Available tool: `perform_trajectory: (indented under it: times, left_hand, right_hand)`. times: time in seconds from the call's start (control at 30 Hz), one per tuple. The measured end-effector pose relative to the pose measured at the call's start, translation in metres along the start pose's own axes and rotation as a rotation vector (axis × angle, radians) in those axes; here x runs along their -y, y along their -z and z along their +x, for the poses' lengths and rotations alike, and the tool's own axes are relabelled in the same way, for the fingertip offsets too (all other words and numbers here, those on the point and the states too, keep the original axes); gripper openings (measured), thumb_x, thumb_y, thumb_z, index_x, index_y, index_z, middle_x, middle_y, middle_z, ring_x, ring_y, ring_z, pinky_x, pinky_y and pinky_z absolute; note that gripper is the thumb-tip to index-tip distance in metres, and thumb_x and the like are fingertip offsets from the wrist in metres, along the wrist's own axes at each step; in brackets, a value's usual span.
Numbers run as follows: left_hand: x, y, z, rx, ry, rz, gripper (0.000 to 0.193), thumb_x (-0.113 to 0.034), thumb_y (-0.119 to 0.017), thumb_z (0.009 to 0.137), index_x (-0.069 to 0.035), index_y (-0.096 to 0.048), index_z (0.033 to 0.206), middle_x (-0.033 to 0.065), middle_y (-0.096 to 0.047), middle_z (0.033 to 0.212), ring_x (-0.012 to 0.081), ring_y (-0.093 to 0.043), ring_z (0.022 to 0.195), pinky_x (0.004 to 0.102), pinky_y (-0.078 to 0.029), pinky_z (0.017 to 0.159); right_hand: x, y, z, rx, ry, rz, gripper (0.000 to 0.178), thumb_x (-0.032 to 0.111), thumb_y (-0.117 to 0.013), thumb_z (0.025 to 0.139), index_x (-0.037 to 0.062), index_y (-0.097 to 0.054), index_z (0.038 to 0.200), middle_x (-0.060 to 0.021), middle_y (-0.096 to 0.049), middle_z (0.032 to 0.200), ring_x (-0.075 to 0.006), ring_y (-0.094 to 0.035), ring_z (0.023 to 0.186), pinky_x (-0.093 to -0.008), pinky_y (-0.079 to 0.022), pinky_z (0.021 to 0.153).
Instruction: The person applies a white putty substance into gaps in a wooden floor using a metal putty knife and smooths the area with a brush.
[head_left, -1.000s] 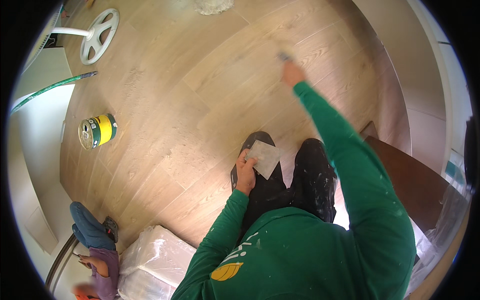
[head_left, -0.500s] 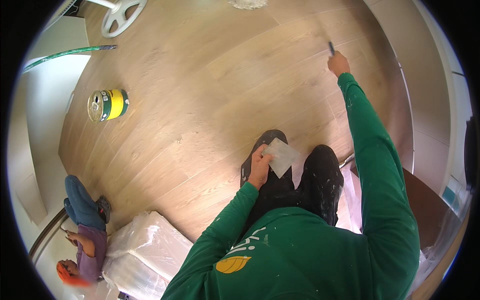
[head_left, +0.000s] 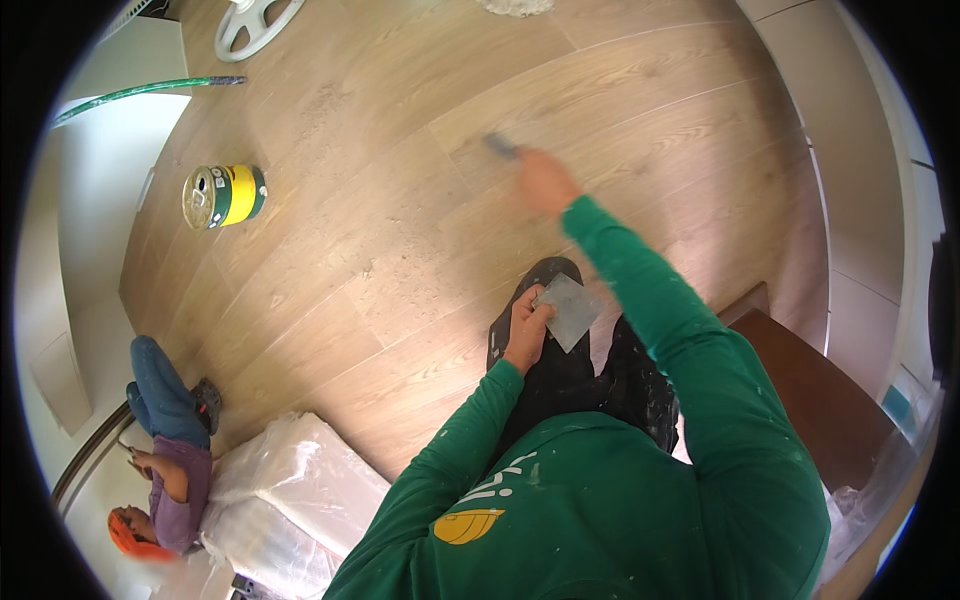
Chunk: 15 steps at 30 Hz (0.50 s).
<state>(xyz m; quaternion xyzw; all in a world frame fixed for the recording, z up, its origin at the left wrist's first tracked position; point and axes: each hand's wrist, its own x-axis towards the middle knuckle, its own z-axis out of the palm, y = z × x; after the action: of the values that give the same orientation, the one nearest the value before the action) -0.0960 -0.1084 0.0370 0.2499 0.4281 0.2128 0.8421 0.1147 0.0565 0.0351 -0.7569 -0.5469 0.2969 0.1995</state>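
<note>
Two hands are busy at once, and that is where trouble could start. Your right hand (head_left: 545,180) is reaching far out over the wooden floor (head_left: 380,230), closed around a small scraper (head_left: 500,146) whose blade is sitting on or just above the boards; the blur is hiding the exact contact. Your left hand (head_left: 525,325) is gripping a pale square plate (head_left: 572,310) by one edge, near your dark knee (head_left: 545,290). Stretching this far, you are risking a tipped blade corner digging into the plank, or the scraper skidding if your balance is shifting forward. The plate, pinched only at its edge, could be sliding out and dropping onto the floor. A yellow-and-green tin (head_left: 222,195) is lying on its side well apart to your left, and another person (head_left: 165,460) is crouching near the wall beside plastic-wrapped bundles (head_left: 290,500), so a sudden backward move could be crowding them.
</note>
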Motion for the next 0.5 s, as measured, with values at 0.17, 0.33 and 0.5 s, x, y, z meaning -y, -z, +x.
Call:
perform_trajectory:
  times: [0.17, 0.33, 0.5]
  left_hand:
    - [-0.010, -0.028, 0.005, 0.092, 0.072, 0.021, 0.025, -0.006, -0.057, 0.090, -0.001, -0.063, 0.113, 0.0071, -0.067, 0.092, 0.0165, -0.065, 0.078, 0.0299, -0.053, 0.064]
    - [-0.029, -0.019, -0.001, 0.061, 0.082, -0.077, 0.023, -0.013, -0.060, 0.100, -0.001, -0.061, 0.120, 0.0108, -0.069, 0.112, 0.0221, -0.068, 0.095, 0.0398, -0.060, 0.082]
    - [-0.018, -0.026, 0.008, 0.171, 0.149, -0.131, 0.016, -0.017, -0.068, 0.099, -0.009, -0.065, 0.113, 0.0024, -0.068, 0.104, 0.0171, -0.066, 0.092, 0.0376, -0.055, 0.088]
  right_hand:
    - [-0.150, 0.079, -0.060, -0.315, -0.484, -0.286, 0.025, 0.005, -0.055, 0.088, -0.0036, -0.059, 0.111, -0.0287, -0.066, 0.106, -0.0454, -0.065, 0.101, -0.0521, -0.054, 0.086]
    - [-0.097, 0.040, -0.140, -0.208, -0.344, 0.040, 0.033, 0.006, -0.056, 0.088, -0.0012, -0.060, 0.119, -0.0273, -0.068, 0.106, -0.0470, -0.063, 0.104, -0.0529, -0.050, 0.090]
    - [-0.057, 0.045, -0.250, -0.320, -0.431, 0.611, 0.036, 0.004, -0.055, 0.089, 0.0011, -0.063, 0.124, -0.0163, -0.069, 0.089, -0.0282, -0.068, 0.080, -0.0385, -0.054, 0.068]
